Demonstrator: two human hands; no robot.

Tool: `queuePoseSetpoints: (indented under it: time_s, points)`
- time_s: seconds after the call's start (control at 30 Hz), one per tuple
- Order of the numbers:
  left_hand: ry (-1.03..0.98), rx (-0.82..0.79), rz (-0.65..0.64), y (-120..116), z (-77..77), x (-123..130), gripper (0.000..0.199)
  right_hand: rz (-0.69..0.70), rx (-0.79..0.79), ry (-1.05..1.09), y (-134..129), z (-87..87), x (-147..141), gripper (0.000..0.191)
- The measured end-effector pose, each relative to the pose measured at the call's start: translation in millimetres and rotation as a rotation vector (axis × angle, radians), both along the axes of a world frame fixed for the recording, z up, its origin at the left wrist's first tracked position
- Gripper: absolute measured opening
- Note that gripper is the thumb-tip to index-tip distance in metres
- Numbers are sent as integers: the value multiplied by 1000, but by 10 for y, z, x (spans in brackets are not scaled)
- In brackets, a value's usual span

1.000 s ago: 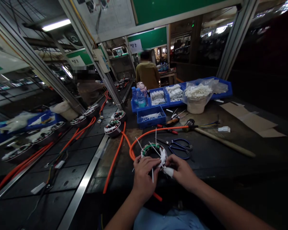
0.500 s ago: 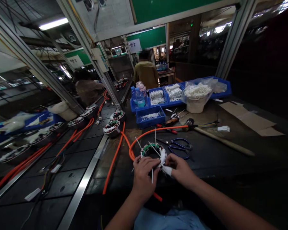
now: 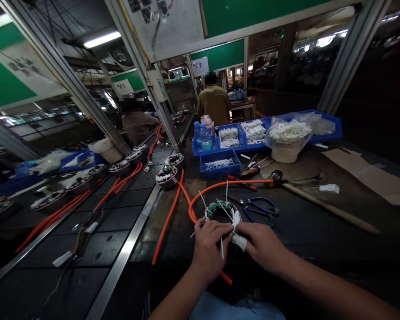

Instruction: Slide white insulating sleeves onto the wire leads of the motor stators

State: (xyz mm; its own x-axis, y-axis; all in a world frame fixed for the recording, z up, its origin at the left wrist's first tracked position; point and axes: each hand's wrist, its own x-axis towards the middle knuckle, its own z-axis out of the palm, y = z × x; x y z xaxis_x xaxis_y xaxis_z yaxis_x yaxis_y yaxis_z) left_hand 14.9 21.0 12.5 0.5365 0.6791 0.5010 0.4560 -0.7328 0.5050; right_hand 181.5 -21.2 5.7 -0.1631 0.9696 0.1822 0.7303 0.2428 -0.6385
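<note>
- Dark workbench (image 3: 306, 242): stator ring (image 3: 216, 206) at near edge, beside blue-handled pliers (image 3: 262, 210).
- Left hand (image 3: 207, 249): fingers narrow on near rim.
- Right hand (image 3: 265, 244): fingertips have shifted inward, pinching apparent white sleeving (image 3: 239, 241); both hands meet there.

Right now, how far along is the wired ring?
Partway, I'd judge. Done: white ties already stand up from the ring. In hand: left hand steadies the ring, right hand works at the white material on its right side. Left to do, probably: finishing that side and trimming the long tie ends; blue-handled pliers lie nearby.
</note>
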Motion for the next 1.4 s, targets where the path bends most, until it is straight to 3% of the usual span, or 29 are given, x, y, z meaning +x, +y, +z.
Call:
queuePoseSetpoints:
  time_s: [0.23, 0.47, 0.53, 0.77, 0.83, 0.9, 1.0, 1.07, 1.2, 1.4]
  points:
    - [7, -25, -4, -16, 19, -7, 31, -61, -4, 7, -15, -14, -71, 12]
    - [12, -18, 17, -19, 5, -3, 27, -181, 230, -209, -62, -35, -92, 12]
    - [13, -21, 16, -24, 8, -3, 28, -138, 320, -278, 7, -19, -54, 9]
    - [202, -56, 36, 8, 90, -21, 23, 271, 649, -429, 62, -2, 60, 17]
    - [294, -52, 20, 47, 102, -29, 9, 295, 735, -441, 99, 25, 56, 20]
    - [352, -22, -25, 94, 93, -41, 9, 239, 770, -470, 234, 81, 42, 20]
    - [366, 61, -71, 150, 55, -64, 9, 151, 676, -493, 494, 180, 34, 18]
    - [363, 100, -76, 168, 26, -75, 8, 139, 503, -398, 568, 220, 51, 15]
    - [390, 167, -70, 155, -16, -73, 3, 212, 156, -207, 427, 217, 75, 12]
    - [347, 209, -52, 141, -64, -60, 6, 172, 222, -522, 341, 166, -50, 13]
